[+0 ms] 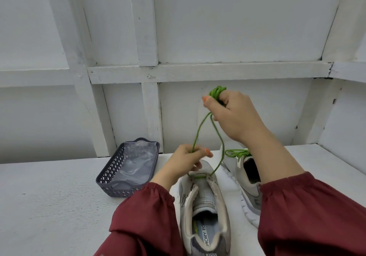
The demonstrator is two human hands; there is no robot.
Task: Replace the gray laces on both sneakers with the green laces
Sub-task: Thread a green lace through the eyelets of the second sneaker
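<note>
A dark gray lattice basket (111, 173) sits left of centre on the white table (49, 196), with a crumpled clear plastic bag (136, 160) inside it. Just right of the basket, the left hand (186, 158), coming out of a maroon sleeve (142, 216), hovers over the toe of the near sneaker (206, 202) and pinches one strand of the green lace (216, 93) between thumb and curled fingers. This gray sneaker lies at bottom centre, toe pointing away. Its tongue is exposed, and the lace crosses only its front eyelets. From there two strands rise toward the middle of the frame. One passes through the left hand and the other hangs free in a loose curve. Both end at the right hand (235, 115), raised right of centre, whose fingers curl around a bunched wad of the same lace. Further right, partly behind the right forearm, the second sneaker (230, 164) lies on the table with a green lace bow (236, 153) already on it.
</note>
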